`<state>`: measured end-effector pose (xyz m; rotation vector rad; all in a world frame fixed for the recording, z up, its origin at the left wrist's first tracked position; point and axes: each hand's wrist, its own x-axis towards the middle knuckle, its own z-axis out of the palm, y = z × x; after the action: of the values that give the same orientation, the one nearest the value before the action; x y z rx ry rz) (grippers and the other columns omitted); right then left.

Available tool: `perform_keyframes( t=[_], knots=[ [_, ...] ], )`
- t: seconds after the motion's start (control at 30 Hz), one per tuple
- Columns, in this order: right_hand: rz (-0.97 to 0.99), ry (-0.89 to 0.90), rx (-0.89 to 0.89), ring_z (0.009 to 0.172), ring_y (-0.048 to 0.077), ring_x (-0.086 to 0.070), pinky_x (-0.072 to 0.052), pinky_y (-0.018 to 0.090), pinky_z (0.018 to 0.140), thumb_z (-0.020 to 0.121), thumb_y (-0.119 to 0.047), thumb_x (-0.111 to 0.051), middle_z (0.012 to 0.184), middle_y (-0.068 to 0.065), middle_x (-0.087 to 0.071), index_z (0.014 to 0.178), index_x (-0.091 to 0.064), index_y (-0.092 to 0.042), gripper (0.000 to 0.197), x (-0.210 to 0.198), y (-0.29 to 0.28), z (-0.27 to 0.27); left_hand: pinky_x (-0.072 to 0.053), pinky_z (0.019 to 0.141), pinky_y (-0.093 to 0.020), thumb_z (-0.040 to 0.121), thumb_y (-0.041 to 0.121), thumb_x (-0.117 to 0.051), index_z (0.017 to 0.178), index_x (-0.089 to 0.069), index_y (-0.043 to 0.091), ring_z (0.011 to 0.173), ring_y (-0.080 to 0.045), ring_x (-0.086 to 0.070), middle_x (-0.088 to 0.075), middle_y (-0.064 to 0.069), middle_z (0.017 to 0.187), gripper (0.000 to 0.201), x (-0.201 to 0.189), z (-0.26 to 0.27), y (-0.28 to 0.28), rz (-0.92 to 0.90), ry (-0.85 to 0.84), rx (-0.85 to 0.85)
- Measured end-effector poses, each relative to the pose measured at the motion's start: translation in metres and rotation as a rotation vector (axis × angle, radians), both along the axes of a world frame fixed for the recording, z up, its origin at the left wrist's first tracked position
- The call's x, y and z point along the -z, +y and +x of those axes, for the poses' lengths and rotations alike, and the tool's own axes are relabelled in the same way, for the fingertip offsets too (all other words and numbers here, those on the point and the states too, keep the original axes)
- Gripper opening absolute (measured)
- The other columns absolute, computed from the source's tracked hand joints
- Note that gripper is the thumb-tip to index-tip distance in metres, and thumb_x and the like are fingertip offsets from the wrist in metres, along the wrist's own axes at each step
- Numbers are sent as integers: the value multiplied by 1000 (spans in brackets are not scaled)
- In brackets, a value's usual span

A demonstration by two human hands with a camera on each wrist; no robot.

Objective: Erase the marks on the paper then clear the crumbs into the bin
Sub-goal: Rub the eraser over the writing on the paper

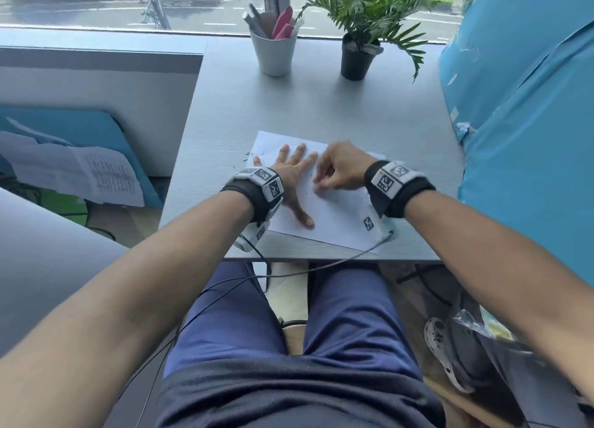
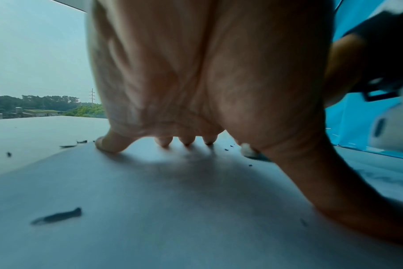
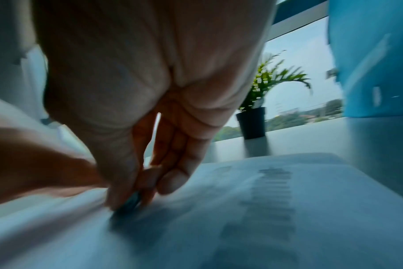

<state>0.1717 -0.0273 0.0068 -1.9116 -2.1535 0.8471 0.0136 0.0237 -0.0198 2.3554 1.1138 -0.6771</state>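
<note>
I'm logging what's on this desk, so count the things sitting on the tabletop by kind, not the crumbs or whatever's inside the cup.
Sheets of paper: 1
White cups holding pens: 1
Potted plants: 1
Erasers, pinched in the right hand and rubbing the paper: 1
Total: 4

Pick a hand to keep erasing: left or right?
Right. The right hand already pinches the eraser against the paper; the left hand lies flat, pinning the sheet.
</note>
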Motion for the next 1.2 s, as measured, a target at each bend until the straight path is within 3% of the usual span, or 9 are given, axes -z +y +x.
perform_keyframes(
  t=[0.1, 0.2, 0.27, 0.37, 0.53, 0.7, 0.8, 1.03, 1.2],
  knots=[
    [146, -3, 134, 54, 9, -56, -44, 21, 57, 72, -12, -76, 64, 0, -68, 75, -77, -10, 5, 2, 18, 9, 3, 103, -80, 38, 70, -87, 151, 21, 37, 145, -23, 29, 32, 13, 156, 160, -3, 0, -2, -10, -2, -4],
    [70, 13, 101, 50, 0, -55, -42, 16, 54, 72, -10, -76, 58, -11, -62, 74, -77, -12, 3, 3, 2, 2, 3, 102, -80, 34, 72, -86, 150, 23, 39, 145, -23, 29, 33, 14, 156, 162, -1, 0, -1, -4, 7, -2],
    [-53, 21, -4, 52, -8, -57, -39, 5, 51, 75, -11, -78, 59, -18, -61, 74, -77, -14, 3, 3, -18, -4, 2, 103, -79, 31, 74, -85, 149, 24, 41, 145, -22, 29, 34, 16, 155, 163, -1, 0, 1, 3, 21, 5],
    [-78, 35, -70, 54, -10, -58, -38, 2, 52, 76, -11, -78, 56, -21, -62, 77, -78, -13, 2, 3, -23, -2, 2, 103, -79, 32, 75, -84, 148, 24, 41, 145, -22, 29, 34, 16, 155, 163, -2, -1, 0, 9, 23, 8],
    [137, 57, 137, 49, -1, -52, -40, 16, 55, 72, -8, -75, 59, -9, -62, 77, -78, -10, 6, 5, 4, 2, 3, 103, -79, 32, 75, -84, 150, 22, 39, 145, -22, 29, 33, 15, 156, 162, -3, -1, -1, -9, 2, -8],
    [-69, 113, -98, 57, -8, -58, -43, 7, 57, 76, -11, -78, 62, -15, -64, 76, -77, -12, 1, 12, -41, -21, 5, 101, -80, 22, 76, -83, 147, 26, 43, 143, -19, 32, 37, 17, 153, 169, 2, -1, -1, -3, -2, -9],
    [-7, 85, -53, 54, -9, -55, -40, 6, 54, 74, -10, -78, 59, -16, -62, 77, -78, -11, 4, 8, -20, -12, 5, 100, -81, 22, 75, -84, 148, 25, 40, 143, -22, 32, 36, 15, 154, 170, 0, -2, -4, 5, -1, 7],
    [164, -30, 180, 61, 13, -58, -44, 21, 59, 73, -13, -74, 66, 4, -68, 75, -77, -7, 7, 5, 21, -1, 3, 99, -82, 31, 67, -89, 147, 28, 39, 144, -24, 31, 34, 12, 156, 167, -3, 0, -6, 2, -10, -8],
    [-64, 26, -53, 58, 3, -60, -45, 11, 53, 73, -11, -77, 66, -7, -68, 75, -77, -14, 3, 6, -15, -19, 4, 99, -82, 20, 76, -82, 148, 27, 36, 143, -23, 32, 38, 13, 154, 173, 0, -1, -4, -5, -10, -16]
  ],
)
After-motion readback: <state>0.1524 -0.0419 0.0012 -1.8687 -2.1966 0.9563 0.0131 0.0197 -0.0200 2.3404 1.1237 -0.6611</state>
